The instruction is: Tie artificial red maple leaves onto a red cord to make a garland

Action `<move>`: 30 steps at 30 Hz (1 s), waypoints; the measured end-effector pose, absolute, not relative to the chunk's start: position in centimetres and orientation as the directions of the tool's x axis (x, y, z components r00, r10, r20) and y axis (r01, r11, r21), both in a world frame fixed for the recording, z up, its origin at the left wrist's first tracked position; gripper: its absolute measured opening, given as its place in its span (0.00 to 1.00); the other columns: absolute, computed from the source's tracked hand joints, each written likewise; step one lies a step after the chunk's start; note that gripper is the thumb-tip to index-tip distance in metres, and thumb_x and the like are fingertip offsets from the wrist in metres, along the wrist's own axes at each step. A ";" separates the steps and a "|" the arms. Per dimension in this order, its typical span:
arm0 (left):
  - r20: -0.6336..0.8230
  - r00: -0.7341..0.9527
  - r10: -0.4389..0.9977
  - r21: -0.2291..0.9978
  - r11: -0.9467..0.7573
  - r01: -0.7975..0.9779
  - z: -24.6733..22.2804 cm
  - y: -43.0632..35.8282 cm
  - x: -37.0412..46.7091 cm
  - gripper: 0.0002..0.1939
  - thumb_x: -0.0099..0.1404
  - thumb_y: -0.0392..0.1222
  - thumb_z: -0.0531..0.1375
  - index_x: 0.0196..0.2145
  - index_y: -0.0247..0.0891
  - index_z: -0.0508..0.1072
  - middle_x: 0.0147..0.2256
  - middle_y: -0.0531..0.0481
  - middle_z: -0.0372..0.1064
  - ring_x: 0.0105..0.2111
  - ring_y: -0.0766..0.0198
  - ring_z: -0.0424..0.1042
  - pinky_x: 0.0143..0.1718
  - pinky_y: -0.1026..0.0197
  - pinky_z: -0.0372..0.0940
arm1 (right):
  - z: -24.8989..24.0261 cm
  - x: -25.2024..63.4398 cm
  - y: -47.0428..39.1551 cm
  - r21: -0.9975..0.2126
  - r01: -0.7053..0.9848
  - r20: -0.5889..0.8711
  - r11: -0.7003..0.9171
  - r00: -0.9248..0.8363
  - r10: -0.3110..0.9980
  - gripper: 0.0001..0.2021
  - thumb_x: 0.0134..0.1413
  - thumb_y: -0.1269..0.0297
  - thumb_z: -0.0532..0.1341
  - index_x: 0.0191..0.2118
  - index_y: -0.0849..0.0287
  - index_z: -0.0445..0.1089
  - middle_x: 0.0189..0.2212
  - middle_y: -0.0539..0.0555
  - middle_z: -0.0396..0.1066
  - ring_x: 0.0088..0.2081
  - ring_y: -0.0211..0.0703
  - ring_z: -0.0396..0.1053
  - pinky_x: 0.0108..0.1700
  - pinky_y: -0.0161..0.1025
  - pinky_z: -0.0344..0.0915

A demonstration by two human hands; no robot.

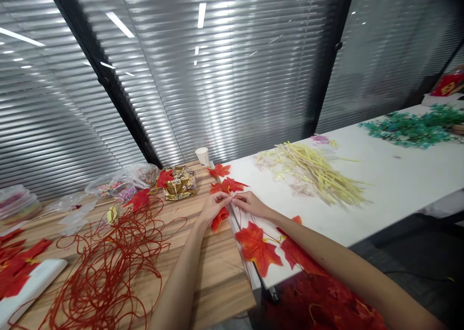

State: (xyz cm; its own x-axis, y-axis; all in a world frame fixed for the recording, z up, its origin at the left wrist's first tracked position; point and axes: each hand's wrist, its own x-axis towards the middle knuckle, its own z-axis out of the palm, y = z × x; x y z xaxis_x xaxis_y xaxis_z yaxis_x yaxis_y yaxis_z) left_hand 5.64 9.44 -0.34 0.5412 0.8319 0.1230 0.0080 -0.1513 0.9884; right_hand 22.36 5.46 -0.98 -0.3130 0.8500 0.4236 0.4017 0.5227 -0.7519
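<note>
My left hand (215,207) and my right hand (251,204) meet over the gap between two tables, fingertips pinched together. Between them is a string of red artificial maple leaves; the exact spot they grip is too small to make out. One maple leaf (232,185) lies just beyond my fingers, and another leaf (219,169) is farther back. Below my left fingers hangs a leaf (220,220). A larger orange-red leaf (258,249) rests at the white table's edge by my right forearm, with thin red cord beside it. More red leaves (319,301) are heaped under that forearm.
Tangled red cord (112,262) covers much of the wooden table (213,281). Around it are a gold packet (180,182), a paper cup (202,156), plastic bags (134,178) and a white box (32,291). The white table (380,175) bears yellow strips (322,173) and green foliage (409,127).
</note>
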 end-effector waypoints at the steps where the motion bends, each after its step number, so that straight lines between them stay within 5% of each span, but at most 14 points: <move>1: 0.120 0.544 0.831 0.988 -0.155 0.019 -0.3 9.4 5.6 0.14 0.51 0.48 0.63 0.27 0.32 0.72 0.25 0.50 0.66 0.25 0.70 0.62 0.28 0.67 0.57 | -0.9 22.3 5.4 -0.762 0.395 0.414 0.513 -0.312 0.855 0.19 0.57 0.56 0.50 0.19 0.61 0.56 0.16 0.46 0.55 0.20 0.33 0.52 0.23 0.31 0.51; 12: 0.128 0.542 0.831 0.988 -0.154 0.004 0.2 8.9 6.0 0.13 0.48 0.45 0.65 0.26 0.32 0.72 0.26 0.50 0.67 0.27 0.68 0.63 0.32 0.66 0.57 | -1.5 22.7 5.3 -0.854 0.316 0.327 0.413 -0.290 0.899 0.17 0.55 0.54 0.52 0.22 0.61 0.61 0.16 0.47 0.58 0.20 0.33 0.55 0.23 0.31 0.51; 23: 0.107 0.570 0.814 0.989 -0.144 0.019 -0.2 9.1 5.8 0.12 0.50 0.45 0.64 0.28 0.32 0.74 0.26 0.48 0.69 0.28 0.66 0.65 0.33 0.65 0.59 | -1.0 23.0 5.0 -0.982 0.042 0.157 0.182 -0.344 0.926 0.18 0.51 0.51 0.57 0.22 0.63 0.62 0.18 0.47 0.60 0.19 0.31 0.56 0.23 0.32 0.52; 30: 0.052 0.544 0.837 0.998 -0.031 -0.049 0.2 8.7 5.5 0.13 0.49 0.45 0.65 0.30 0.33 0.76 0.28 0.47 0.71 0.29 0.66 0.66 0.35 0.65 0.60 | -1.0 23.3 5.3 -0.979 -0.116 0.202 0.167 -0.434 0.878 0.17 0.52 0.54 0.57 0.21 0.63 0.63 0.17 0.48 0.62 0.20 0.31 0.57 0.24 0.32 0.51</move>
